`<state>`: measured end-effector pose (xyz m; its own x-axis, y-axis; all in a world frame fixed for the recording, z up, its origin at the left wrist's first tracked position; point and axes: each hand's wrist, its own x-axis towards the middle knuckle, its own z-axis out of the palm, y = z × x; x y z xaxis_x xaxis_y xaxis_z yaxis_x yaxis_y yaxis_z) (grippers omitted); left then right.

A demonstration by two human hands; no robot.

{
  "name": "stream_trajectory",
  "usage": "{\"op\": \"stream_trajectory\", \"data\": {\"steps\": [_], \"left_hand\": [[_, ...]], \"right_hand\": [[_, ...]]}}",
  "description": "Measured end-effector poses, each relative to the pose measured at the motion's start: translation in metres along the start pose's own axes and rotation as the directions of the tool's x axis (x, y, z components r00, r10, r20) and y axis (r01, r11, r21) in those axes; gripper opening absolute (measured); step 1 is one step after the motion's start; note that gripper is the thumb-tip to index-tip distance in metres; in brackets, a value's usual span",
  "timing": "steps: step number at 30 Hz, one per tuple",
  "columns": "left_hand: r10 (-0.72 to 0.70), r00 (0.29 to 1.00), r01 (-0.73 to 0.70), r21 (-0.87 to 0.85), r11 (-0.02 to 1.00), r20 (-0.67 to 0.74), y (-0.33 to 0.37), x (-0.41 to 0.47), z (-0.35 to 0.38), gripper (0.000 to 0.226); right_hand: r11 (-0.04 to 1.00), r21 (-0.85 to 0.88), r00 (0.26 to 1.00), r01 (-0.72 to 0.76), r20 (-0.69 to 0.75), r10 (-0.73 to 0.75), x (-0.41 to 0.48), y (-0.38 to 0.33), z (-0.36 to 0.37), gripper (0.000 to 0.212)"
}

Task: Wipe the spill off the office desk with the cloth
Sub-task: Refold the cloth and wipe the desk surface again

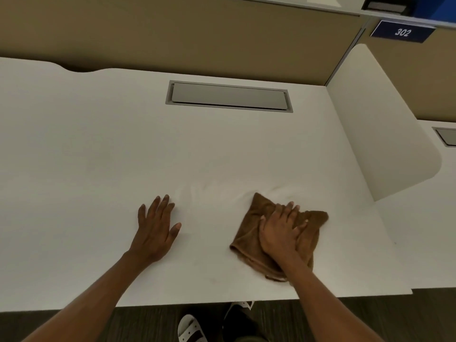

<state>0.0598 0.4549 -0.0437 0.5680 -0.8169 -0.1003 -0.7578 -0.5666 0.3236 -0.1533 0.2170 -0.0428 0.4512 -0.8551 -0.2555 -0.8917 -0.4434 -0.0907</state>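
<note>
— Fingers of the right hand: how do they lie?
— Slightly spread and laid flat, pressing down on the brown cloth.
— And the cloth itself?
— Folded and rumpled, with a hemmed edge at its near left. It lies on the white office desk, right of the middle, close to the near edge. Faint streaks show just beyond it.
— The left hand?
— Flat on the desk left of the cloth and apart from it, fingers close together, thumb out.
— Farther off?
— A grey cable hatch at the far side, and a sign reading 302 far right.
</note>
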Motion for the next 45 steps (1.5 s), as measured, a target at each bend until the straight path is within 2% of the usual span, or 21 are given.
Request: {"op": "stream_trajectory", "data": {"steps": [8,11,15,22,30,36,39,42,45], "left_hand": [[-0.079,0.995,0.069,0.172,0.983,0.053,-0.001,0.007,0.009,0.080],[-0.083,0.995,0.073,0.186,0.980,0.050,-0.003,0.008,0.013,0.078],[-0.061,0.998,0.055,0.167,0.984,0.030,-0.005,0.009,0.014,0.076],[-0.040,0.999,0.040,0.049,0.998,-0.013,-0.005,0.004,0.011,0.079],[-0.019,0.992,-0.001,-0.163,0.987,-0.121,-0.004,0.000,0.003,0.081],[-0.037,0.991,0.011,-0.194,0.981,-0.131,-0.004,-0.001,0.003,0.068],[-0.051,0.992,0.033,-0.154,0.988,-0.117,-0.003,-0.001,0.003,0.073],[-0.053,0.996,0.051,-0.041,0.998,-0.068,-0.001,0.000,0.002,0.085],[-0.063,0.998,0.064,0.046,0.997,-0.016,0.000,0.002,0.002,0.087]], "right_hand": [[0.991,0.050,0.992,-0.122,-0.038,0.124,0.101,0.012,-0.031,0.068],[0.997,0.037,0.996,-0.063,-0.055,0.065,0.125,0.000,-0.036,0.069],[0.996,-0.041,0.993,0.084,-0.080,-0.087,0.129,-0.026,-0.029,0.070],[0.912,-0.143,0.915,0.384,-0.077,-0.397,0.075,-0.078,-0.006,0.071],[0.749,-0.145,0.752,0.647,-0.042,-0.658,-0.025,-0.112,0.025,0.071],[0.719,-0.139,0.725,0.681,-0.016,-0.689,-0.076,-0.106,0.037,0.073],[0.721,-0.132,0.728,0.681,0.008,-0.686,-0.091,-0.095,0.039,0.075],[0.742,-0.119,0.749,0.660,0.031,-0.662,-0.101,-0.080,0.042,0.076],[0.800,-0.114,0.807,0.589,0.030,-0.590,-0.106,-0.064,0.042,0.074]]}}
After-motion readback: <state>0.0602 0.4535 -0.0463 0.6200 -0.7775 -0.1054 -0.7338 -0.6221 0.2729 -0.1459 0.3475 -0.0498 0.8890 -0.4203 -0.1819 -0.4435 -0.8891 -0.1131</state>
